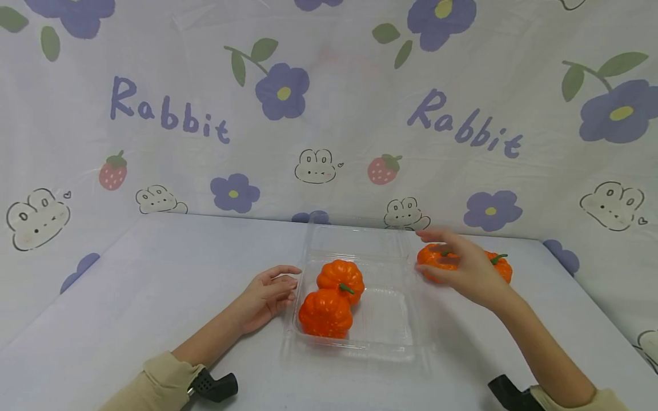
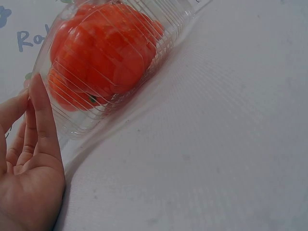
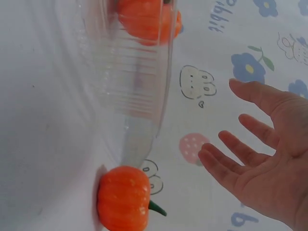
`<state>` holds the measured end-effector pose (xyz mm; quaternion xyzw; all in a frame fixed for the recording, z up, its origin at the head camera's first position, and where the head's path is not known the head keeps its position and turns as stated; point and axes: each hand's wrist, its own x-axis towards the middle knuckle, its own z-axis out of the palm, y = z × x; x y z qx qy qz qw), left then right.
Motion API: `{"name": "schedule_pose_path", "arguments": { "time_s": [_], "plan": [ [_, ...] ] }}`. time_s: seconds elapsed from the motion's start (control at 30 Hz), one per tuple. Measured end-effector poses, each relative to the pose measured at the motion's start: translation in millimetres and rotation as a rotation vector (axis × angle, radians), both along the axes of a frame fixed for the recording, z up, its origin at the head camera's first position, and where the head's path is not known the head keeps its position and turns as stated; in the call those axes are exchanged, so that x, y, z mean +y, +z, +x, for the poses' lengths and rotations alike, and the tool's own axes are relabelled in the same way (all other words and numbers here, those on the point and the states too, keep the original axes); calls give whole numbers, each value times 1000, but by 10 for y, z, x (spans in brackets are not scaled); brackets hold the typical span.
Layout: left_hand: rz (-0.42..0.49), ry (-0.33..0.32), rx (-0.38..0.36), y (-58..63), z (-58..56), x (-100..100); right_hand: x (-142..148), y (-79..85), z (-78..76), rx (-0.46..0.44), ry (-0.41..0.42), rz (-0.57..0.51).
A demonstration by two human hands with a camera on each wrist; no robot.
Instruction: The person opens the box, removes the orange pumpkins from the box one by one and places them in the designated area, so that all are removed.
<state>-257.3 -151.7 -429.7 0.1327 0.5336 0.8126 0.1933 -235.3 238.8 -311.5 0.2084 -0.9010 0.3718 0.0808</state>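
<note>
A clear plastic clamshell container [image 1: 382, 317] stands on the table with its lid [image 1: 354, 237] raised at the back. Two orange toy pumpkins sit in its left side: the nearer pumpkin [image 1: 325, 314] in front of the farther pumpkin [image 1: 336, 274]. My left hand [image 1: 267, 299] is at the container's left wall, fingers loosely bent, fingertips by the rim. Over on the right, my right hand [image 1: 470, 271] hovers with spread fingers and holds nothing. Behind it lie two more pumpkins, a partly hidden pumpkin [image 1: 429, 257] and a green-stemmed pumpkin [image 1: 504, 268]; the right wrist view shows one pumpkin [image 3: 124, 198] beside the container.
The white table [image 1: 205, 251] ends at a hanging cloth [image 1: 349, 103] printed with rabbits, flowers and strawberries. A black wrist device [image 1: 216, 386] is strapped at the left sleeve, and another device [image 1: 509, 394] at the right.
</note>
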Motion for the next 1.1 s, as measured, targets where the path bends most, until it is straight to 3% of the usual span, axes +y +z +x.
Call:
{"name": "schedule_pose_path", "arguments": {
  "time_s": [1.1],
  "plan": [
    [-16,12,-7,-25,-13,-10,-523,-336,-11,-158,216,-62]
  ]
}}
